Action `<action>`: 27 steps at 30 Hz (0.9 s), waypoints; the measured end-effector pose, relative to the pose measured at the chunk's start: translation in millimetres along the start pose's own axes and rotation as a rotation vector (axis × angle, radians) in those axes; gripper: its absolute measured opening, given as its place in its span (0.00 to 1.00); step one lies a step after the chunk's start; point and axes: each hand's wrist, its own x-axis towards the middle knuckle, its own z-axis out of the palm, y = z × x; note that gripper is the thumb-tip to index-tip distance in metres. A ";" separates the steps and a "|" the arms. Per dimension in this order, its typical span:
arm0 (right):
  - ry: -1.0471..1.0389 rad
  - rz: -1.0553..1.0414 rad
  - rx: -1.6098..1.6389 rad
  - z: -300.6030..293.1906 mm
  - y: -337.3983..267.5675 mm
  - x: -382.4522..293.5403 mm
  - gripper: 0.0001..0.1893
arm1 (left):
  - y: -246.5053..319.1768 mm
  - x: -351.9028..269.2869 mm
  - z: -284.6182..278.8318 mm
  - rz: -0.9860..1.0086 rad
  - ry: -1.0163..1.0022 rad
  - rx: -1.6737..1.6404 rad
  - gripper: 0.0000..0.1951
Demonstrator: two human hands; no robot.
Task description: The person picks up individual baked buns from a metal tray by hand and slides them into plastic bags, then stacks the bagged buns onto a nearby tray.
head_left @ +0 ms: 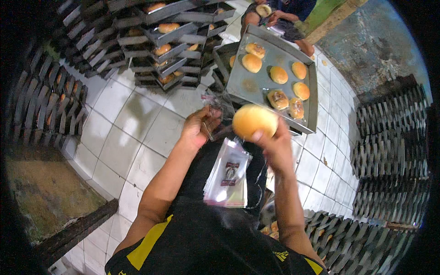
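Observation:
My right hand [275,141] grips a round golden bread bun [255,122], thumb on its near side. To its left, my left hand [202,125] holds a clear plastic bag [220,118]; the bun is outside it, close to its right. A stack of clear printed plastic bags [227,175] lies on my lap. Beyond my hands, a metal baking tray [271,91] holds several unwrapped buns [278,75] and several wrapped buns [277,99].
Stacked metal trays with buns [168,48] stand at the upper left. More tray stacks [51,99] line the left and the right side [388,147]. A person [282,17] sits beyond the tray, holding a bun. White floor tiles [137,117] surround me.

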 end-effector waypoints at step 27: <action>0.012 -0.637 -1.241 28.1 67.4 7.9 0.20 | -58.1 -58.7 84.2 0.265 -0.181 0.159 0.18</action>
